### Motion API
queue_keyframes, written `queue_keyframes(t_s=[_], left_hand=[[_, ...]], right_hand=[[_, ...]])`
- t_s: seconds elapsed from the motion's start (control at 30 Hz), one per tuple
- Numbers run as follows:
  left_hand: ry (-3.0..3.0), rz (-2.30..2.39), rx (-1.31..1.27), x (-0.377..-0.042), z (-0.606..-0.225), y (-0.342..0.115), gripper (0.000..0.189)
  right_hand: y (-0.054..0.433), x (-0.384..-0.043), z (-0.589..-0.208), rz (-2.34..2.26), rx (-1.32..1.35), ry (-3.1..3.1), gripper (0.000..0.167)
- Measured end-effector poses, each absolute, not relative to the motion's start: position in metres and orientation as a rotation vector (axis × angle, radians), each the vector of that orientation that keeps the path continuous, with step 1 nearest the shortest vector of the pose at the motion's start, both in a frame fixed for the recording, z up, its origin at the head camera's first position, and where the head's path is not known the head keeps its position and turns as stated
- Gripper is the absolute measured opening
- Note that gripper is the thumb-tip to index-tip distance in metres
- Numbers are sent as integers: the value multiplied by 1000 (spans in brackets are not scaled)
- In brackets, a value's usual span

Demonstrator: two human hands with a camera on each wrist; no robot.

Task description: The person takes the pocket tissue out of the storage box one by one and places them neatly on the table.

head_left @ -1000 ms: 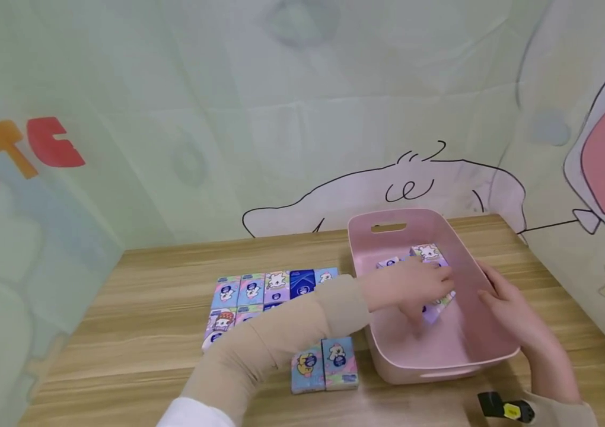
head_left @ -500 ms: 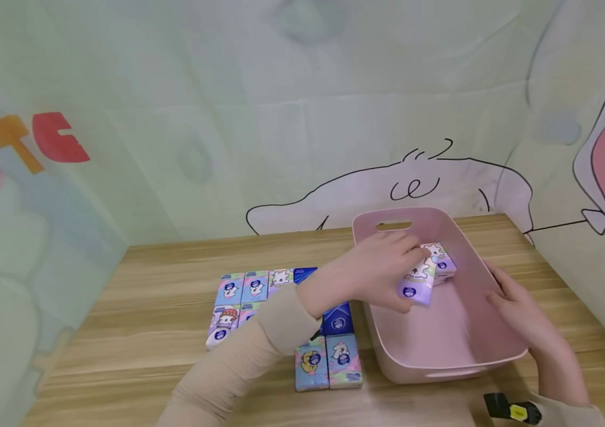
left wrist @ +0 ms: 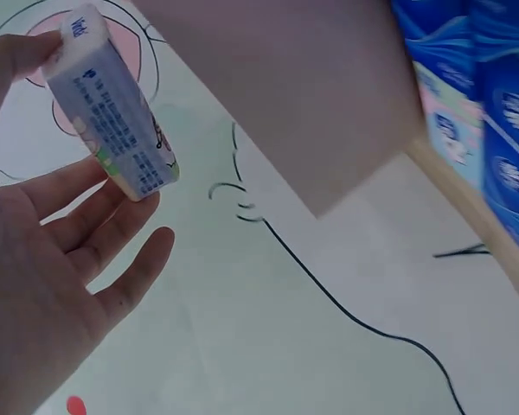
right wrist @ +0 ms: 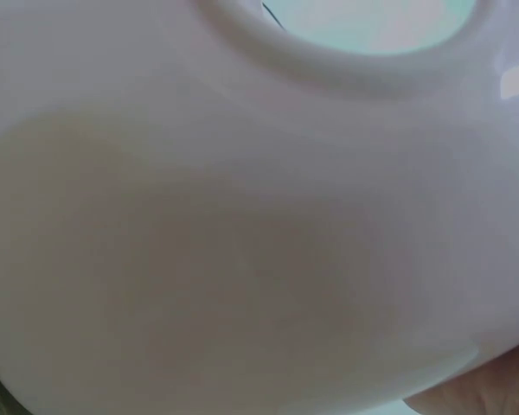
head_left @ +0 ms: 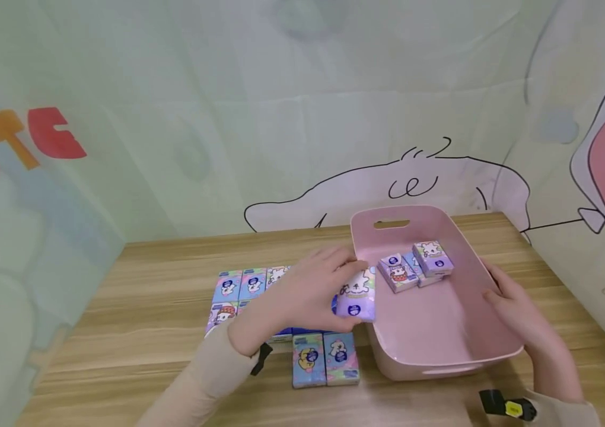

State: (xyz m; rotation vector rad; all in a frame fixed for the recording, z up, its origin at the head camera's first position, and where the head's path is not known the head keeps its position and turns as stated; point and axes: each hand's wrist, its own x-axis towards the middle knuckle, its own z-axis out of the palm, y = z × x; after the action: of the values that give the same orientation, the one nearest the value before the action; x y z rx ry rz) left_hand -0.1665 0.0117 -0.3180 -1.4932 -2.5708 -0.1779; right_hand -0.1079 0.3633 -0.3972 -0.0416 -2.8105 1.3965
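Note:
My left hand [head_left: 302, 290] pinches a small purple tissue pack [head_left: 357, 293] with a white cartoon print, beside the left rim of a pink plastic basket [head_left: 441, 335]. In the left wrist view, thumb and fingertips hold the printed pack [left wrist: 112, 112] by its ends, the little finger free. My right hand [head_left: 516, 311] grips the basket's right rim, fingers outside and thumb over the edge. Inside lie several tissue packs: a pack with a red-hatted figure [head_left: 400, 274], and a purple pack [head_left: 433, 258] resting on a bluish one. The right wrist view is mostly basket wall [right wrist: 242, 259].
Left of the basket, rows of tissue packs [head_left: 228, 287] lie on the wooden table [head_left: 147, 332], partly hidden by my left hand and arm. Two light-blue packs [head_left: 325, 359] sit nearest me. A printed cloth backdrop [head_left: 228, 118] stands behind the table.
My left hand has lifted the purple pack out of the basket's interior and carried it left to the rim. The packs inside are uncovered now. The right hand stays on the rim.

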Motion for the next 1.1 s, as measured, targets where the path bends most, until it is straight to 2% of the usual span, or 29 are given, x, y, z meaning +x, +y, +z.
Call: queue_keyframes(t_s=[0.5, 0.77, 1.1], left_hand=[[-2742, -363, -1157, -143, -366, -86, 81], [-2806, -335, -1065, -130, -388, -102, 80], [-2855, -331, -1072, -121, -406, -103, 77]], right_hand=[[364, -107, -398, 1405, -26, -2804, 55], [362, -105, -398, 1427, -10, -2783, 55], [364, -108, -398, 1420, -12, -2789, 55]])
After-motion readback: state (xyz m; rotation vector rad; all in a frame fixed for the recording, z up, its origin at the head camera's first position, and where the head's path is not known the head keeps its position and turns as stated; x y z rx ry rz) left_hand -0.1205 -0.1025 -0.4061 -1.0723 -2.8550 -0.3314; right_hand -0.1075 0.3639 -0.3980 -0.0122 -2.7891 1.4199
